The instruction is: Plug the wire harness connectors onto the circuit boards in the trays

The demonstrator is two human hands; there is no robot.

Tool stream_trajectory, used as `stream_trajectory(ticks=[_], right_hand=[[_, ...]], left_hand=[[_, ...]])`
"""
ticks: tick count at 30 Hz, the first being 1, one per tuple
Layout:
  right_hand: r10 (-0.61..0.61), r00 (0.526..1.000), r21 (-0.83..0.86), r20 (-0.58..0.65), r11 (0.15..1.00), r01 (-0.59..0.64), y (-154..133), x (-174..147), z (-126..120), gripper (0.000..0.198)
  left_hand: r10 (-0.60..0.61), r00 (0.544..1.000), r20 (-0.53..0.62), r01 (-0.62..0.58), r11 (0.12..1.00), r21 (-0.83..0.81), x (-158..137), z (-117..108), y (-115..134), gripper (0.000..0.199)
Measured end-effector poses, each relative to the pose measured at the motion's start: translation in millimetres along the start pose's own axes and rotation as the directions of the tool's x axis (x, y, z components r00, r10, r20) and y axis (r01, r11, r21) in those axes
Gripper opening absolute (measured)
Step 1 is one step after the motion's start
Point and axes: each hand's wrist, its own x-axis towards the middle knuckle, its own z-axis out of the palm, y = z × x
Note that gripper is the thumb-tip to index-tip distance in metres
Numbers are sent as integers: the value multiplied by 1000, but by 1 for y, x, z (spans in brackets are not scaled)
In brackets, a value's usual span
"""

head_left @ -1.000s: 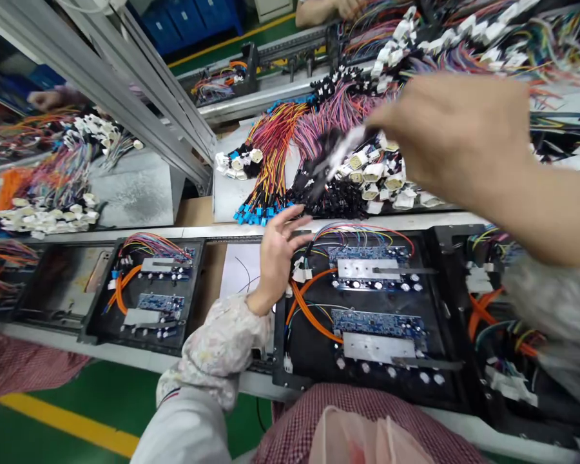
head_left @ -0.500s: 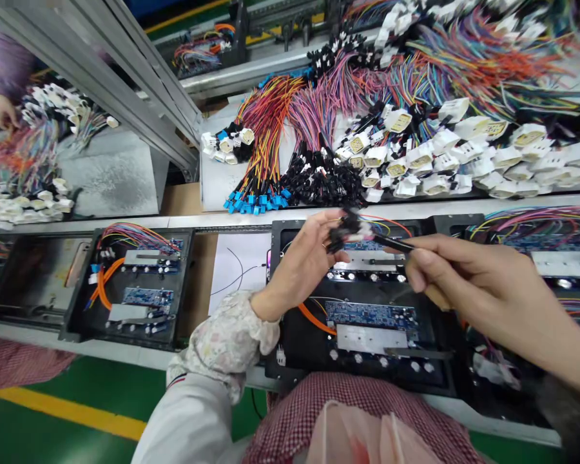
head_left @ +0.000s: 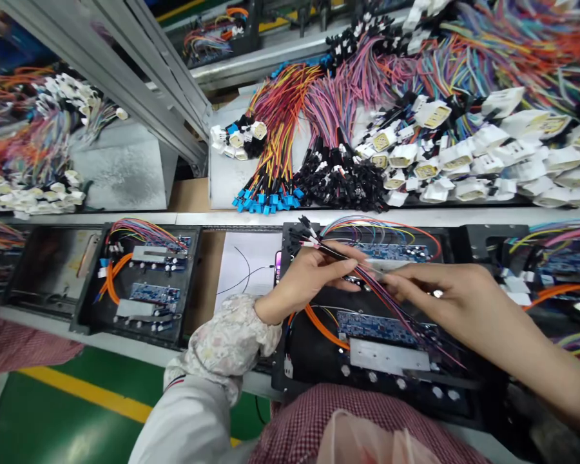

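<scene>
My left hand (head_left: 302, 280) is closed around a bundle of thin wires (head_left: 384, 298), pinched between thumb and fingers. Small black connectors (head_left: 303, 233), with a white one among them, stick out beyond its fingers at the upper end. The pink, red and dark wires trail down to the right over an open black housing (head_left: 314, 351). My right hand (head_left: 444, 299) has thumb and forefinger pressed together right beside the bundle; what lies between those fingertips is too small to make out. Below both hands, the housing carries blue circuit boards (head_left: 374, 327), a metal plate (head_left: 389, 356) and an orange cable (head_left: 325, 328).
Behind the rail lie heaps of wire harnesses with blue connectors (head_left: 267, 201), black connectors (head_left: 341, 177) and white connectors (head_left: 457, 154). Another housing (head_left: 186, 316) stands left, beside a white paper sheet (head_left: 246, 261). A metal post (head_left: 171, 109) rises at the back left.
The wire bundle has come into view, hanging from my left hand down to the right. My right hand has moved down along it, away from the black-sleeved piece it gripped before. The camera view shifted slightly.
</scene>
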Motion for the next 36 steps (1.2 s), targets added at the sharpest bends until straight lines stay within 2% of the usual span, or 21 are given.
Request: stream_trajectory(ticks=[3,5,8,11,13,15,18,20,26,32,36], right_hand=[[-8,1000,84,-28,996,10,-3,3,4,27],[-15,999,88,-42,996,18,-1,3,5,24],[-56,998,56,1,997,55,5,3,4,24],[-98,995,-152,18,983,99,12,2,3,34],[-135,990,-382,-33,917,113,16,4,4,42],[-181,977,-514,-112,852,98,20,7,9,43],[-188,963,-459,-194,885,81,25,16,20,31],[-166,968,-397,-189,914,80,29,23,28,25],[-96,986,-425,-133,905,31,41,36,45,27],[-63,984,-387,-169,922,-8,43,36,46,26],[-34,989,-377,-144,926,-23,43,37,45,29]], left_hand=[[-9,1000,1,9,999,-32,0,-3,0,18],[-23,1000,14,24,999,-46,0,-6,0,19],[-54,998,33,56,997,-47,-1,-10,0,20],[-69,997,31,70,997,-31,-1,-13,0,22],[-62,998,24,62,998,-11,-1,-15,3,25],[-37,999,11,37,999,20,-1,-18,8,25],[37,999,-10,-36,994,105,0,-24,18,23],[74,997,-29,-67,982,177,2,-28,21,23],[102,989,-107,-69,959,276,9,-30,13,26],[111,979,-173,-55,952,303,11,-29,8,29],[107,978,-181,-49,953,300,10,-28,7,29]])
